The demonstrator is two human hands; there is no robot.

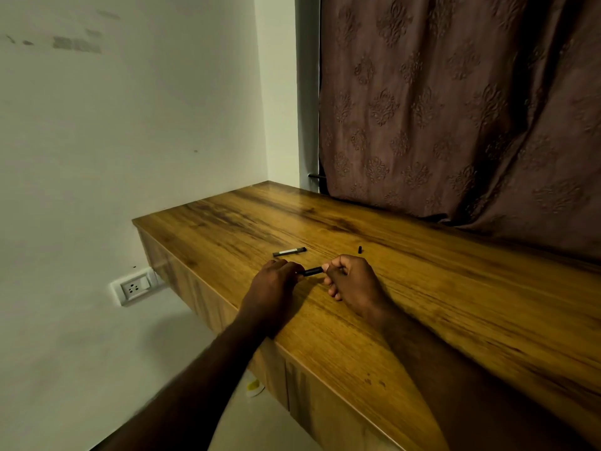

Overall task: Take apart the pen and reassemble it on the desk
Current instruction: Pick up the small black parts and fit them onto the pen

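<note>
A short black pen part (313, 271) is held just above the wooden desk (455, 304) between both hands. My left hand (276, 283) grips its left end with curled fingers. My right hand (353, 281) pinches its right end between thumb and forefinger. Both ends of that piece are hidden by the fingers. A longer dark pen piece (289, 252) with a pale strip lies on the desk just beyond the hands. A tiny black pen piece (360, 249) stands farther right on the desk.
The desk's near edge runs diagonally under my left forearm, with drawer fronts below. A patterned brown curtain (455, 109) hangs behind the desk. A wall socket (134, 288) sits low on the white wall at left.
</note>
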